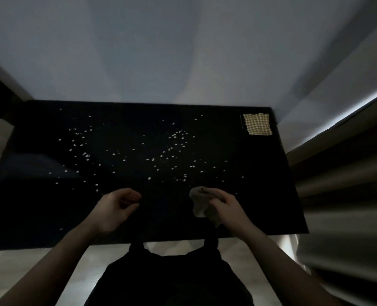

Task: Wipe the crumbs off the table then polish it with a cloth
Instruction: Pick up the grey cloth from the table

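1. One table: a black, glossy rectangular table [260, 195] fills the middle of the head view, its far edge against a pale wall [161, 51].
2. Small white crumbs [152, 159] lie scattered over the middle and far half of the top; there are many dozens, too many and too small to count surely.
3. Two cloths. One crumpled grey-beige cloth [199, 204] is gripped in the right hand [229, 208], near the table's near edge, right of centre. One square yellow-and-white checked cloth [258, 124] lies flat at the far right corner, just inside both edges.
4. Two bare hands. The right hand's fingers are curled round the grey cloth, bunching it.
5. The left hand [114, 208] hovers over the near edge, left of centre, fingers loosely curled toward the thumb and holding nothing.
6. The hands are well apart, with bare black surface between them.
7. The near strip and the right side of the top carry few crumbs.
8. Grey curtain folds [342, 191] hang just beside the right edge.
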{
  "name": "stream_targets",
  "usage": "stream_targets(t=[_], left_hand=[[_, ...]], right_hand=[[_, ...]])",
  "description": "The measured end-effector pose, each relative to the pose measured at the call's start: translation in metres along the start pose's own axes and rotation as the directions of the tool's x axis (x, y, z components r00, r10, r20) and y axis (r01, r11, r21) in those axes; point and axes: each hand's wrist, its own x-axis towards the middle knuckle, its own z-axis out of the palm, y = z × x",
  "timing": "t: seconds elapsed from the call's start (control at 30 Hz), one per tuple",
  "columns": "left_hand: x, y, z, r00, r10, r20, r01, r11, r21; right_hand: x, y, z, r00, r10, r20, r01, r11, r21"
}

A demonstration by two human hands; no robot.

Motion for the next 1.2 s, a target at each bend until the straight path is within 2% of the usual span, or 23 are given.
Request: stream_targets(t=[0.13, 0.3, 0.43, 0.63, 0.9, 1.1, 1.2], left_hand=[[-0.029, -0.070, -0.048, 0.997, -0.080, -0.009, 0.080, 0.996, 0.030], [-0.065, -0.127, -0.086, 0.990, -0.134, -0.050, 0.136, 0.990, 0.042], [-0.096, -0.154, -0.095, 0.980, -0.161, -0.121, 0.161, 0.987, -0.017], [-0.149, -0.194, -0.092, 0.933, -0.280, -0.225, 0.247, 0.955, -0.164], [-0.186, -0.265, -0.138, 0.926, -0.294, -0.236, 0.245, 0.945, -0.217], [-0.177, -0.329, -0.203, 0.945, -0.265, -0.192, 0.222, 0.950, -0.219], [-0.168, -0.368, -0.244, 0.955, -0.267, -0.128, 0.235, 0.947, -0.218]], right_hand=[[-0.010, -0.008, 0.077, 0.993, 0.060, -0.100, -0.040, 0.981, 0.189], [-0.034, -0.022, 0.147, 0.995, 0.086, -0.050, -0.069, 0.960, 0.270], [-0.044, -0.025, 0.180, 0.998, 0.050, -0.026, -0.043, 0.969, 0.242], [-0.044, -0.008, 0.225, 0.999, 0.036, -0.009, -0.034, 0.992, 0.120], [-0.066, -0.003, 0.305, 0.997, 0.081, 0.013, -0.082, 0.982, 0.172], [-0.057, -0.030, 0.396, 0.995, 0.072, -0.075, -0.051, 0.965, 0.256], [-0.051, -0.046, 0.460, 0.983, 0.127, -0.130, -0.070, 0.925, 0.373]])
